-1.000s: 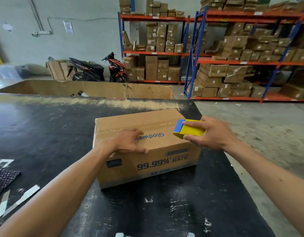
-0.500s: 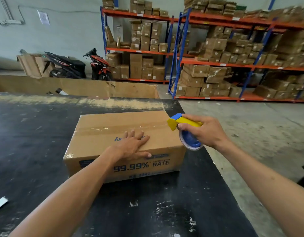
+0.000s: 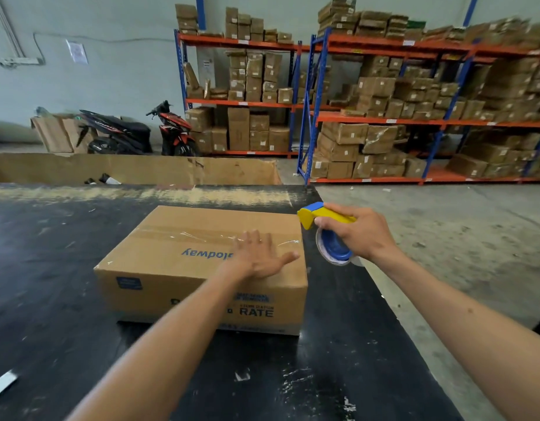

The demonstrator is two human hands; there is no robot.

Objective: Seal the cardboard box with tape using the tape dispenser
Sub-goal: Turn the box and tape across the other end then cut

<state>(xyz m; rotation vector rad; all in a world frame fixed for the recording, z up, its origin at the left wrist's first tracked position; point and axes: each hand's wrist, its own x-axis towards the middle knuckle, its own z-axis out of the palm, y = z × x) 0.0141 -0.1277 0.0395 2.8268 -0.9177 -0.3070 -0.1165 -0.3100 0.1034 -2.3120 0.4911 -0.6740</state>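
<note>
A brown cardboard box with blue print lies on the black table. Clear tape runs along its closed top seam. My left hand lies flat on the right part of the box top, fingers spread, holding nothing. My right hand grips a yellow and blue tape dispenser in the air just off the box's right edge, apart from the cardboard. The blue tape roll hangs below the handle.
The table's right edge drops to a concrete floor. A large open cardboard bin stands behind the table. Orange and blue racks full of boxes and a parked motorcycle line the back. White strip at the table's left.
My right hand has lifted the dispenser off the box top and tilted it beside the right edge. My left hand slid right along the top and flattened. The view shifted right.
</note>
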